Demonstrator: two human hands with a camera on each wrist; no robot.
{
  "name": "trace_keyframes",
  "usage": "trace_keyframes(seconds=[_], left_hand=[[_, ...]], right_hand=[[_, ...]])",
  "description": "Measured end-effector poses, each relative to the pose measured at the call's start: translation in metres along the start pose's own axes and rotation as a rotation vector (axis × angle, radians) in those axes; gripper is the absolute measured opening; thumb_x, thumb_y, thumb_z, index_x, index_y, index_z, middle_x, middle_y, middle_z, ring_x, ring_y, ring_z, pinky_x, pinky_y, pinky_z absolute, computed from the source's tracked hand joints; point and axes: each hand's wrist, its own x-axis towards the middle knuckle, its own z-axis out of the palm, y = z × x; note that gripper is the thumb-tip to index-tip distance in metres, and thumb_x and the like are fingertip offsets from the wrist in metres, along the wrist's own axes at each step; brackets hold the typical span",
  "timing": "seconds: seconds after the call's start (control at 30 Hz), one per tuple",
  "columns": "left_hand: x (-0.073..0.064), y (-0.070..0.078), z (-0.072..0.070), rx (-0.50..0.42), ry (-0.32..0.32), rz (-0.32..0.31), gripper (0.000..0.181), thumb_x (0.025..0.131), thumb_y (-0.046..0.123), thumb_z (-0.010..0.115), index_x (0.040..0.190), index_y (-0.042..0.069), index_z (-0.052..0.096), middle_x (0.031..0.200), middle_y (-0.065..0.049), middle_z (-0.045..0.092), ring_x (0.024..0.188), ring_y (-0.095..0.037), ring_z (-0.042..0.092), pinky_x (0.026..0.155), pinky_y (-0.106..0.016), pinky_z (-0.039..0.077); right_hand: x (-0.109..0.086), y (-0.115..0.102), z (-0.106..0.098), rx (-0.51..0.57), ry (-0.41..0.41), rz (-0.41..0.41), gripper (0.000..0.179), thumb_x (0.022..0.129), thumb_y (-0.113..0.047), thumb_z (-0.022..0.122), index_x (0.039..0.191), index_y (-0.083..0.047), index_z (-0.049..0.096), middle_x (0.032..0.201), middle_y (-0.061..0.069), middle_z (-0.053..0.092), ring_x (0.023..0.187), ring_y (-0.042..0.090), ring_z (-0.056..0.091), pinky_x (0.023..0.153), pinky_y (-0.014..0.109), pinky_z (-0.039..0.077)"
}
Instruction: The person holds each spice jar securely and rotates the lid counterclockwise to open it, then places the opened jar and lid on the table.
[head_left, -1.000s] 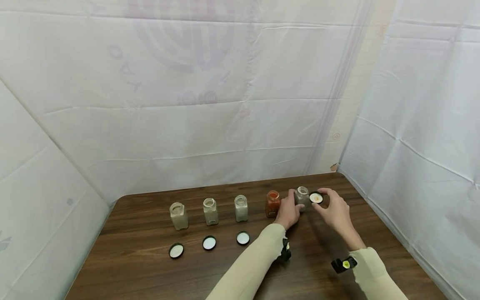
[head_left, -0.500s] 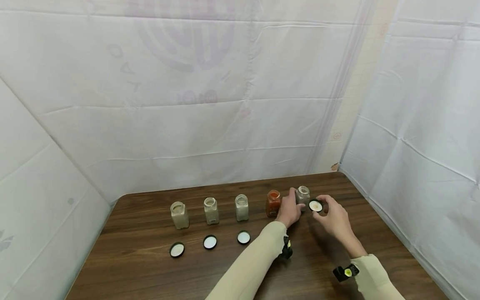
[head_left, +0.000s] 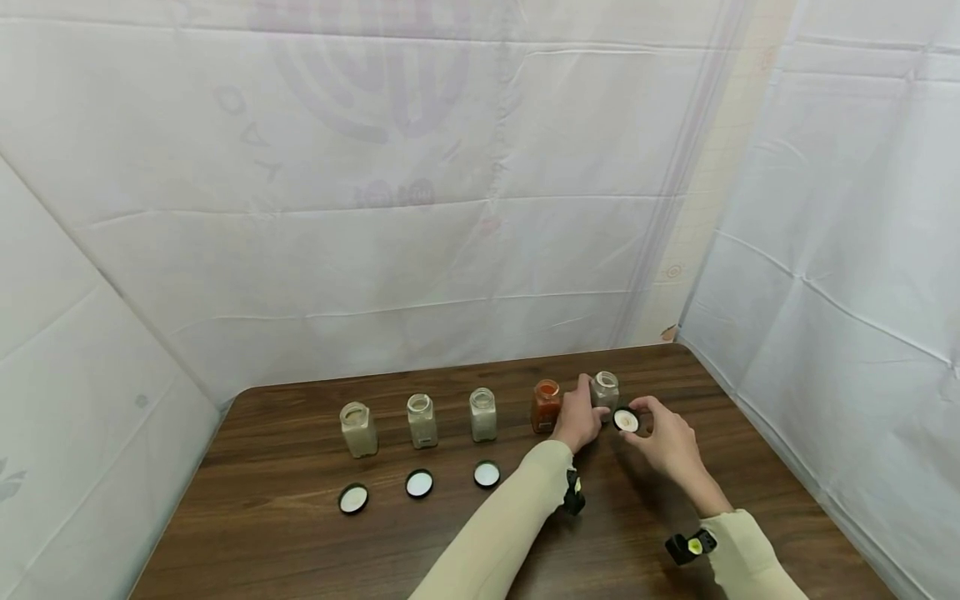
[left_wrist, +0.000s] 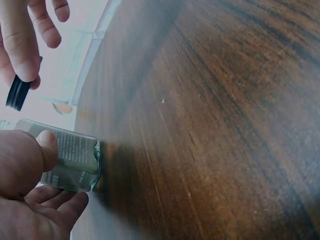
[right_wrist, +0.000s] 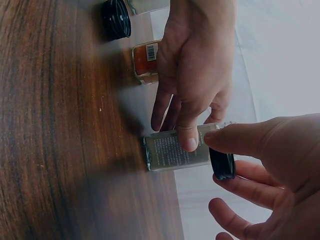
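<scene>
At the right end of a row of glass jars, my left hand [head_left: 578, 419] grips an open spice jar [head_left: 605, 392] with greyish contents, upright on the table. Printed text shows on that jar's side in both wrist views. My right hand [head_left: 670, 440] pinches a black lid [head_left: 626, 420] between thumb and fingers, its pale inner face turned up. The lid is off the jar, just to its right and nearer the person. Beside my left hand stands a lidless jar of red-orange spice [head_left: 546, 407], partly covered by the hand in the right wrist view.
Three more lidless jars stand to the left: one pale jar [head_left: 359, 431], another [head_left: 422, 422] and a third [head_left: 483, 415]. In front of them lie three black lids, the left lid [head_left: 353, 499], middle lid [head_left: 419, 484] and right lid [head_left: 487, 475]. White sheeting [head_left: 420, 275] borders the wooden table [head_left: 285, 533].
My right hand has brought the lid slightly toward the person and to the left, its inner face still up. The left hand keeps its grip on the jar with little movement.
</scene>
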Motion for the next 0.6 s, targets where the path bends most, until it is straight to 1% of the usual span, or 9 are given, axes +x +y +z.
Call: trace_keyframes(seconds=[0.17, 0.37, 0.5, 0.6], left_hand=[[0.001, 0.0, 0.0, -0.013, -0.016, -0.012, 0.043, 0.098, 0.021, 0.073, 0.132, 0.015, 0.047, 0.109, -0.012, 0.072, 0.097, -0.018, 0.07, 0.082, -0.033, 0.057], [0.0, 0.0, -0.002, -0.002, -0.021, -0.012, 0.043, 0.097, 0.02, 0.074, 0.131, 0.015, 0.047, 0.107, -0.012, 0.072, 0.095, -0.02, 0.07, 0.08, -0.033, 0.057], [-0.002, 0.002, -0.004, 0.005, -0.015, -0.015, 0.043, 0.096, 0.02, 0.074, 0.13, 0.015, 0.048, 0.106, -0.012, 0.072, 0.094, -0.02, 0.07, 0.078, -0.033, 0.056], [-0.003, 0.003, -0.005, 0.008, -0.018, -0.016, 0.043, 0.097, 0.02, 0.074, 0.131, 0.014, 0.048, 0.105, -0.012, 0.072, 0.093, -0.02, 0.07, 0.076, -0.033, 0.056]], right_hand=[[0.0, 0.003, 0.004, -0.018, -0.05, 0.027, 0.045, 0.085, -0.018, 0.085, 0.123, -0.004, 0.064, 0.108, 0.014, 0.072, 0.087, 0.029, 0.065, 0.074, 0.054, 0.047], [0.001, 0.005, 0.01, -0.019, -0.096, 0.044, 0.044, 0.084, -0.018, 0.086, 0.121, -0.003, 0.066, 0.109, 0.014, 0.071, 0.091, 0.03, 0.068, 0.077, 0.058, 0.046], [0.002, 0.005, 0.016, -0.027, -0.119, 0.058, 0.043, 0.084, -0.02, 0.086, 0.119, -0.004, 0.067, 0.105, 0.011, 0.069, 0.089, 0.029, 0.065, 0.076, 0.056, 0.045], [0.002, 0.005, 0.02, -0.033, -0.14, 0.066, 0.044, 0.084, -0.022, 0.087, 0.119, -0.005, 0.067, 0.104, 0.011, 0.069, 0.09, 0.029, 0.065, 0.075, 0.054, 0.043]])
